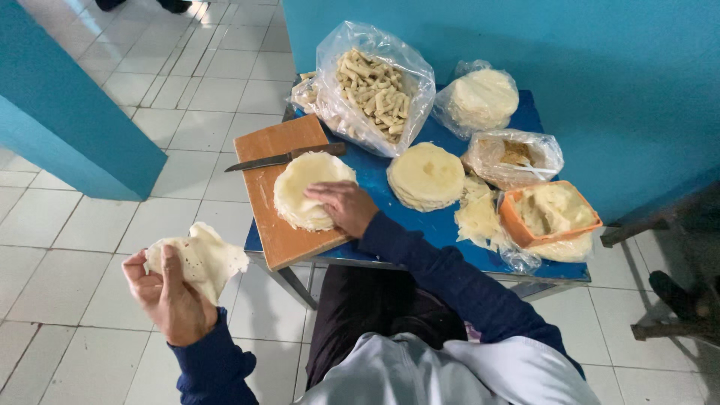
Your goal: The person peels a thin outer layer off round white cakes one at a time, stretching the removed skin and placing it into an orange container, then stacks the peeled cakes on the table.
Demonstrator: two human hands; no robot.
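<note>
The left hand (pixel 169 289) is raised off to the side of the blue tabletop (pixel 450 225), over the tiled floor (pixel 75 225), its fingers closed around a thin, pale dough round (pixel 204 257) that folds and droops over the thumb. The right hand (pixel 343 205) lies flat and open, fingers spread loosely, on a stack of dough rounds (pixel 304 187) that sits on a wooden cutting board (pixel 274 187) at the near left corner of the tabletop. A knife (pixel 281 158) rests across the far part of the board, its blade pointing left, just beyond the stack.

To the right of the board lies a second stack of rounds (pixel 426 175), bare on the tabletop. Behind it stands a clear plastic bag of rolled sticks (pixel 373 88) (pale, finger-shaped pieces, heaped), and further right another bag of flat rounds (pixel 482 97). A smaller bag with a crumbly brown filling (pixel 514 155) lies near the wall. At the right edge an orange tub (pixel 551 212) holds a pale, soft mass, with loose plastic wrap (pixel 480 221) beside it.
</note>
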